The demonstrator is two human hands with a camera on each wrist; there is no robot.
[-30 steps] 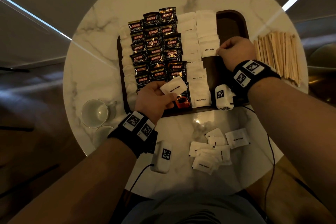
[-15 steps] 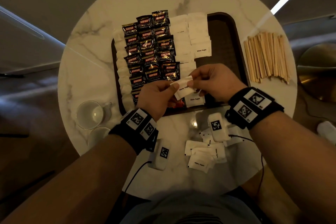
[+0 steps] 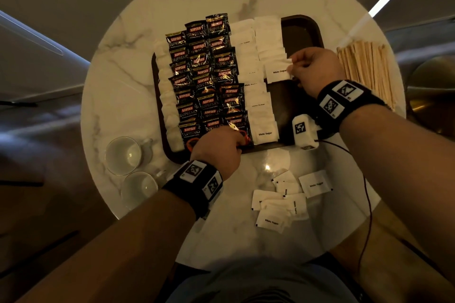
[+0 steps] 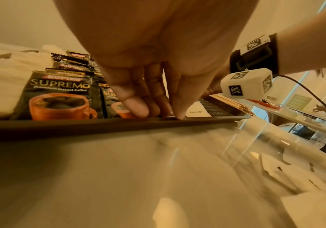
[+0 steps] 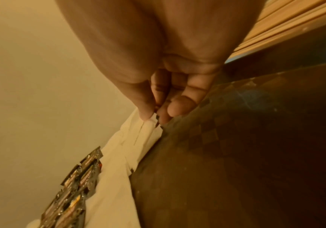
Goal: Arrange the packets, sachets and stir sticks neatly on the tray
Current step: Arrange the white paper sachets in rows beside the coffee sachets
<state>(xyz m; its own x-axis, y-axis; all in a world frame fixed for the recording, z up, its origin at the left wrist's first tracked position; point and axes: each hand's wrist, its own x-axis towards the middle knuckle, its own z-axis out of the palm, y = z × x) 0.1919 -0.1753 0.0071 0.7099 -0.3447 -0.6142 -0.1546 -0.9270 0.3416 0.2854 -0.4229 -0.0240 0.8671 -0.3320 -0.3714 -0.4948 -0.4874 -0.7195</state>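
Note:
A dark brown tray (image 3: 302, 34) on a round marble table carries three columns of black coffee packets (image 3: 206, 76) and columns of white sugar sachets (image 3: 258, 106). My right hand (image 3: 291, 69) pinches one white sugar sachet (image 3: 277, 72) by its corner at the near end of the short right column; thumb and forefinger meet on that sachet (image 5: 150, 125). My left hand (image 3: 236, 141) holds nothing, its straight fingers (image 4: 136, 106) touching the tray's near rim (image 4: 99, 125) beside the coffee packets (image 4: 58, 94). Wooden stir sticks (image 3: 366, 69) lie on the table right of the tray.
Several loose sugar sachets (image 3: 283, 199) lie in a heap on the table near me, right of centre. Two glass cups (image 3: 123, 155) stand at the table's left edge. Bare tray floor (image 5: 236, 154) shows on the tray's right side.
Both hands held one sachet near the tray's front; the right hand has carried it away to the right column. The left hand has let go and dropped to the tray's near rim.

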